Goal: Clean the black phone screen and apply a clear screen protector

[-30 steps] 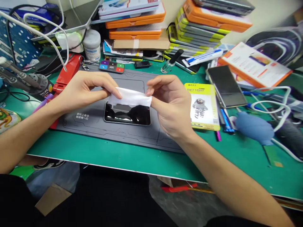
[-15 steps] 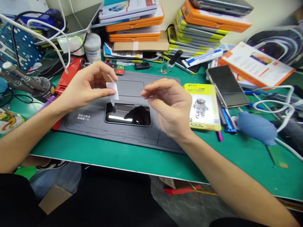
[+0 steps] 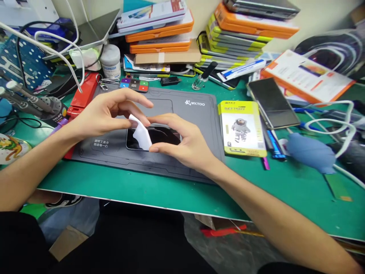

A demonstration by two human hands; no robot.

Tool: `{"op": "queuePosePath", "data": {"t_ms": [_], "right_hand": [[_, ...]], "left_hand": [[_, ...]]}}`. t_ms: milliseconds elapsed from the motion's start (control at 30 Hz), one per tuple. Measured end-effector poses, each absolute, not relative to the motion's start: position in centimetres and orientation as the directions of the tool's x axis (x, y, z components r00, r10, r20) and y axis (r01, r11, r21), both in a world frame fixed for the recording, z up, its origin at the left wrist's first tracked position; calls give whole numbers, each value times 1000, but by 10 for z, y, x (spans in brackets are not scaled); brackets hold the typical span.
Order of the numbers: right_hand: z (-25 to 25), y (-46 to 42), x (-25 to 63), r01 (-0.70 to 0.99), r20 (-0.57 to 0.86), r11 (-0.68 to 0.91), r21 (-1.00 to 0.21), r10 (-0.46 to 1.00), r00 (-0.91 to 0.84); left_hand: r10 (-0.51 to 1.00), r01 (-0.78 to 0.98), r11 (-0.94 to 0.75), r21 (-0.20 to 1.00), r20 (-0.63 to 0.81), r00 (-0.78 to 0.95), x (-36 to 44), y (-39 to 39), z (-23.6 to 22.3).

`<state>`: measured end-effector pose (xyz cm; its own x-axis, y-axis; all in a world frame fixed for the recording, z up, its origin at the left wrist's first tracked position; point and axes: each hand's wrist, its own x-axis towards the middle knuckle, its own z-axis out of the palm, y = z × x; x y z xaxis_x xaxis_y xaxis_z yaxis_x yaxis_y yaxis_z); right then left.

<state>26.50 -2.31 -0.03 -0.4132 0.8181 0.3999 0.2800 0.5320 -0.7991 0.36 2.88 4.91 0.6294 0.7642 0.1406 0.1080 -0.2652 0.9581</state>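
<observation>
My left hand (image 3: 114, 114) pinches a small white wipe (image 3: 142, 133), which looks like paper or thin cloth, between thumb and fingers. My right hand (image 3: 182, 140) comes in from the other side. Its thumb tip is at the wipe's lower corner and its index fingertip meets the left fingertips, with a wide gap between that thumb and finger. Beneath both hands a smartphone (image 3: 132, 144) lies flat with its black glossy screen up, partly hidden by the wipe and fingers. It rests on a grey work mat (image 3: 196, 118).
Right of the mat are a yellow battery box (image 3: 242, 129), a dark phone (image 3: 274, 102) and a blue air blower (image 3: 310, 151). Stacked orange cases (image 3: 159, 34) and a white jar (image 3: 110, 61) stand behind. Forceps (image 3: 104, 83) lie at the mat's back left. Cables hang at the left.
My right hand has moved left and down to the wipe. My left hand has come slightly down, and the wipe now shows larger over the phone's left half.
</observation>
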Motion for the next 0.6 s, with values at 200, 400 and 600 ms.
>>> {"op": "queuePosePath", "data": {"t_ms": [200,400,600], "right_hand": [[-1,-32,257,339,474,563,-754,823,-314],[-2,-28,263,430,632,694,-578,714,-302],[-13,-31,264,441,619,862,-251,493,-611]], "left_hand": [[762,96,-273,957,154,629,5,29,46],[768,170,-380,909,208,605,0,37,43],[822,218,-377,900,218,526,-5,44,37]]}}
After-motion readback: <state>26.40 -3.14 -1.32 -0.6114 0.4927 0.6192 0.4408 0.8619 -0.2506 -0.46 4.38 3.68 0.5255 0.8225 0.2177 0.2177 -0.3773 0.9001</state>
